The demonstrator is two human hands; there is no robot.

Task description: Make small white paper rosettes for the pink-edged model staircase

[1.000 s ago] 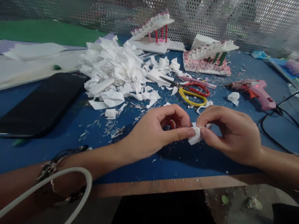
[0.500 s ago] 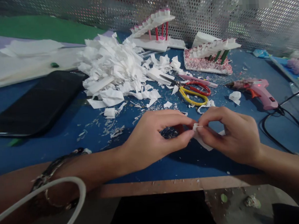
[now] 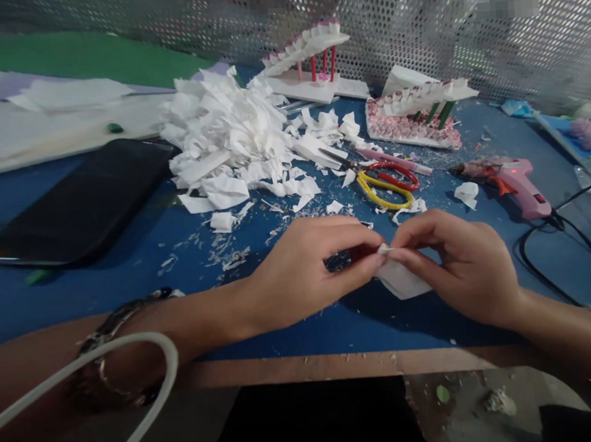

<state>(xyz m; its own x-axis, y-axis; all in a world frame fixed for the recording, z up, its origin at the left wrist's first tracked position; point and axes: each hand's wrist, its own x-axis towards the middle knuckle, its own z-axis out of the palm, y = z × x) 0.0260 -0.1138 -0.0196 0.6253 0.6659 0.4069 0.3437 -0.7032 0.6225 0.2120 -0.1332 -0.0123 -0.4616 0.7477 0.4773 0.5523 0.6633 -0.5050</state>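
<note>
Between both hands is a small piece of white tissue paper, pinched along its upper edge, where it looks bunched. My left hand closes thumb and forefinger on its left corner. My right hand pinches the same edge from the other side, fingertips almost touching the left ones. The paper's loose part hangs below the fingers, above the blue table. Just beyond the hands lie scissors with one red and one yellow handle loop. A pink pen-like tool rests behind them.
A heap of torn white paper spreads across the middle. A black phone-like slab lies left. Two small stair models stand at the back. At right are a pink glue gun and its black cable. Scraps litter the blue table.
The hanging part of the paper has swung out and now shows more fully below the fingers. Both hands keep their pinch in nearly the same place. The view has shifted slightly.
</note>
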